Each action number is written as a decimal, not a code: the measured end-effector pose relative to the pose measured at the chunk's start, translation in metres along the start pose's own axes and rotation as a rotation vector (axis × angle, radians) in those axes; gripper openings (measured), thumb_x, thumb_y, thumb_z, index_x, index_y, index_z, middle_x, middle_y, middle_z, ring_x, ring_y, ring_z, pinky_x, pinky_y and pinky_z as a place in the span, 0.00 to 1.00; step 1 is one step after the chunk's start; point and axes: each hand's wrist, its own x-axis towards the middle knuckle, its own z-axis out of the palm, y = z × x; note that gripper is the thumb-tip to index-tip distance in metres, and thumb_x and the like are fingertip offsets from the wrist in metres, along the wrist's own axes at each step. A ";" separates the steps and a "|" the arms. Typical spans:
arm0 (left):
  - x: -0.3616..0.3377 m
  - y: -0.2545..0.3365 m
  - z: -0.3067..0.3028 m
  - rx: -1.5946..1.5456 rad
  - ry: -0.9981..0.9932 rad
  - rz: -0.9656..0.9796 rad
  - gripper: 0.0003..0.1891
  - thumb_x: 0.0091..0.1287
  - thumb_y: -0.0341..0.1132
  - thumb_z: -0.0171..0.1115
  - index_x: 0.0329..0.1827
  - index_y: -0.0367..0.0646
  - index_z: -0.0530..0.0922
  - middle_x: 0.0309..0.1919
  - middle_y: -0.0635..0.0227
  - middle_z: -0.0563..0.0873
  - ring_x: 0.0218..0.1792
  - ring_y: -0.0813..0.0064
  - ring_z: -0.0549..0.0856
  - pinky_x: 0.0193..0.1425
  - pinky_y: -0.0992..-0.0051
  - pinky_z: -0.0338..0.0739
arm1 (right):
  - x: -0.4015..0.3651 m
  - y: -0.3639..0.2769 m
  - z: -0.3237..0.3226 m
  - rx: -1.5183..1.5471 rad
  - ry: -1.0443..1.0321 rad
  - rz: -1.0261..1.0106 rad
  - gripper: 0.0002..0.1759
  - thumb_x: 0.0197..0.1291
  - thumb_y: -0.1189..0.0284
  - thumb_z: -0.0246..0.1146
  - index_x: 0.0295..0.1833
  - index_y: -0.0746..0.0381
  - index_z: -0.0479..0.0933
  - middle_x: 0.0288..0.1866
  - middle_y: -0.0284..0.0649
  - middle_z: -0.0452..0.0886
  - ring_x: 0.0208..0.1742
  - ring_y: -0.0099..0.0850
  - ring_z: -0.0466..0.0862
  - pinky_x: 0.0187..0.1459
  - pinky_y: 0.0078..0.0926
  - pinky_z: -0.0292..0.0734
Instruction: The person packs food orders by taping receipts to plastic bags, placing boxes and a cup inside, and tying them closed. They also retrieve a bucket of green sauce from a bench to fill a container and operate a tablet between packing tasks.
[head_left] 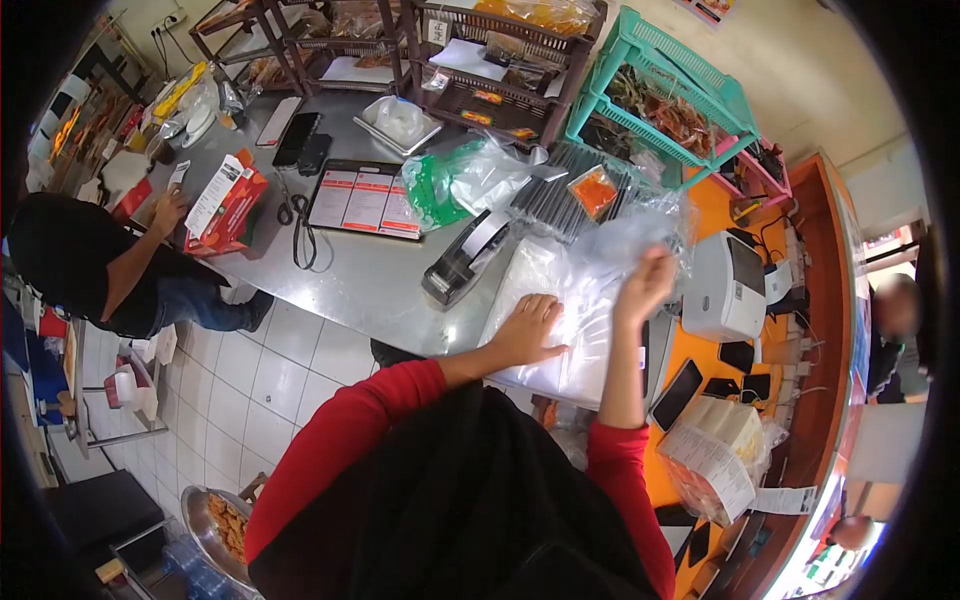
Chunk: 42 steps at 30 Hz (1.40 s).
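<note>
My left hand (529,330) lies on a stack of clear plastic bags (585,345) with its fingers spread. Raised over the right side of the stack, my right hand (650,285) has its fingers bent together at a thin clear plastic bag (625,240). Behind the stack are dark packaged sticks (560,205) in clear wrap and a small orange packet (593,192). A black tape dispenser (465,262) stands left of the stack. Green and clear plastic (435,190) lies beyond it.
A co-worker's hand (170,210) is beside a red box (228,215) at the left. Scissors (296,215) and a menu sheet (362,200) lie on the metal table (350,290). A white printer (725,288) stands right. Crates (655,85) line the back.
</note>
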 end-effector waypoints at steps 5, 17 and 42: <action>0.039 0.030 -0.019 -0.726 0.449 -0.193 0.34 0.52 0.48 0.71 0.56 0.36 0.69 0.56 0.55 0.72 0.61 0.60 0.68 0.68 0.61 0.57 | 0.061 -0.153 -0.033 -0.011 -0.054 -0.239 0.03 0.64 0.76 0.57 0.38 0.64 0.72 0.29 0.33 0.75 0.30 0.18 0.72 0.34 0.16 0.67; 0.052 0.030 -0.085 -1.949 0.121 -0.430 0.21 0.66 0.40 0.58 0.56 0.37 0.69 0.58 0.58 0.73 0.59 0.64 0.74 0.67 0.62 0.64 | 0.034 -0.149 -0.055 0.026 0.289 -0.167 0.06 0.63 0.77 0.60 0.38 0.66 0.70 0.28 0.32 0.74 0.27 0.15 0.71 0.28 0.12 0.66; -0.157 0.057 -0.324 -1.059 0.489 -0.579 0.13 0.58 0.37 0.69 0.40 0.39 0.81 0.36 0.68 0.85 0.37 0.79 0.82 0.36 0.79 0.76 | -0.130 -0.291 0.092 0.092 -1.162 -0.109 0.25 0.41 0.59 0.76 0.17 0.65 0.70 0.11 0.36 0.69 0.13 0.26 0.67 0.19 0.23 0.60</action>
